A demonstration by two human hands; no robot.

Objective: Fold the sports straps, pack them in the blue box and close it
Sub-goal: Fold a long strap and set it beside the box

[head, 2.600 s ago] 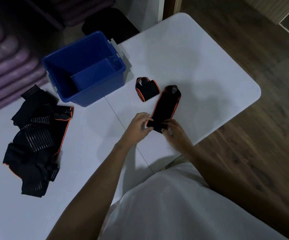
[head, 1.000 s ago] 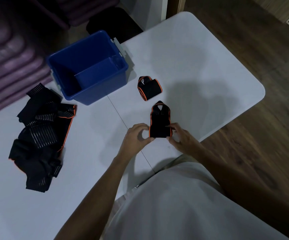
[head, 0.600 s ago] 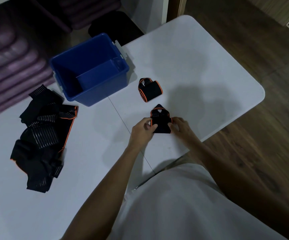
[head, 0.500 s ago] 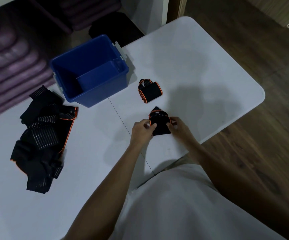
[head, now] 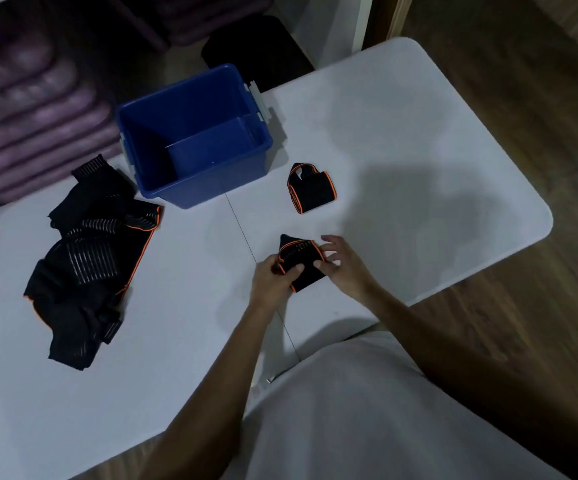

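Note:
A black strap with orange edging (head: 299,261) lies folded into a small bundle on the white table (head: 401,140) near its front edge. My left hand (head: 272,278) grips its left side, thumb laid over the top. My right hand (head: 344,263) holds its right side, with the upper fingers spread loosely. A second folded strap (head: 311,188) rests on the table just beyond, apart from my hands. The open blue box (head: 194,140) stands at the back, with nothing visible inside. A loose pile of unfolded straps (head: 86,258) lies at the left.
Purple stacked cushions (head: 27,109) sit beyond the table's back left edge. A dark object (head: 256,50) sits on the floor behind the box. Wooden floor (head: 540,306) lies off the table's right and front edges. No lid is in view.
The long strap was folded over itself from its near end into a short bundle. Both hands moved forward with it and stay on its sides.

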